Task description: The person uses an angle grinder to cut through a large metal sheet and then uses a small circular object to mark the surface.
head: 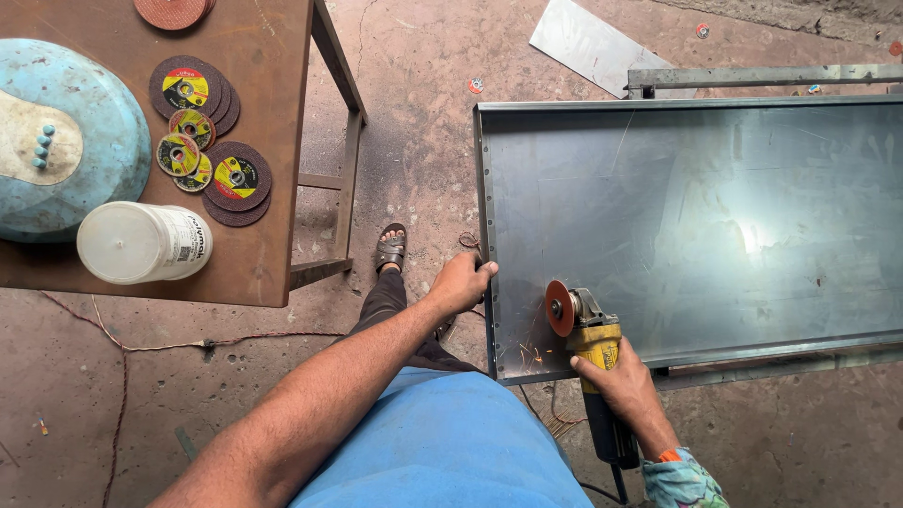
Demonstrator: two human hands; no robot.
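Blue cloth (442, 442) on the person's body fills the bottom of the view, with both arms reaching out past it. The right hand (621, 386) is wrapped shut around the yellow body of an angle grinder (594, 343), whose dark rear handle runs back under the wrist. The grinder's reddish disc (559, 308) stands on edge over the near left corner of a large sheet-metal panel (696, 226), and a few sparks (531, 355) show just beside it at the panel's near edge. The left hand (461, 282) is curled over the panel's left rim, fingers gripping the folded edge. Below that hand a sandalled foot (390, 249) rests on the concrete floor (414, 141). Further left stands a rusty metal table (263, 141) carrying a white plastic jar (141, 243) on its side, a scatter of cutting discs (202, 132) and a pale blue rounded object (66, 141). Beyond the panel lies a loose metal sheet (588, 42).
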